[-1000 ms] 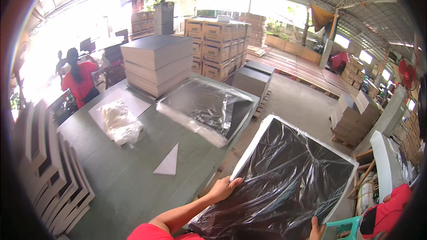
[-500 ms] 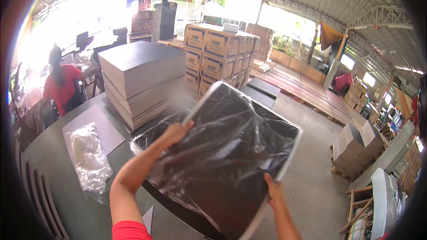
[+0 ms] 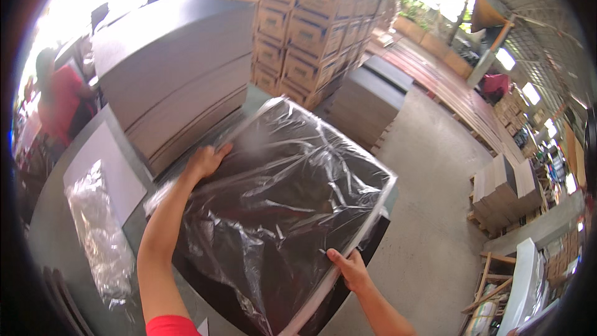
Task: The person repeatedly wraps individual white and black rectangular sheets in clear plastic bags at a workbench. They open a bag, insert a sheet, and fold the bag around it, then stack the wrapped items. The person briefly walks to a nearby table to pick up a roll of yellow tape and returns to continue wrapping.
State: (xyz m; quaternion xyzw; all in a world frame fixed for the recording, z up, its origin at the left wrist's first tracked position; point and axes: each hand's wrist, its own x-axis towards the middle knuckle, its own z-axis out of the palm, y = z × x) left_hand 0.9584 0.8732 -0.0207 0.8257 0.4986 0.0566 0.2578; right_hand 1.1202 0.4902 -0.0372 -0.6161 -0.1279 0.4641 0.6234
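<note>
A dark rectangular board in clear plastic wrap [image 3: 273, 193], with pale edges, lies nearly flat in front of me. My left hand [image 3: 207, 160] is closed on its left edge. My right hand [image 3: 351, 269] grips the right edge, thumb on top and fingers partly hidden beneath. Creases and glare run across the plastic. Under the board, a black sheet [image 3: 374, 241] shows along the right side; whether the two touch cannot be told. Left of my left forearm, a crumpled bundle of clear plastic bags [image 3: 102, 230] rests partly on a pale sheet [image 3: 109, 165].
A tall stack of grey boards [image 3: 174, 68] stands on the green-grey table [image 3: 46, 227] at far left. Beyond are stacked cartons [image 3: 314, 31] and another board pile [image 3: 367, 96]. Concrete floor [image 3: 429, 193] stretches right. A person in red [image 3: 62, 99] is at far left.
The wrapped board has come down and leftward from a tilted, raised pose to nearly flat over the table. Both hands moved with it, keeping their hold. My view has tipped downward.
</note>
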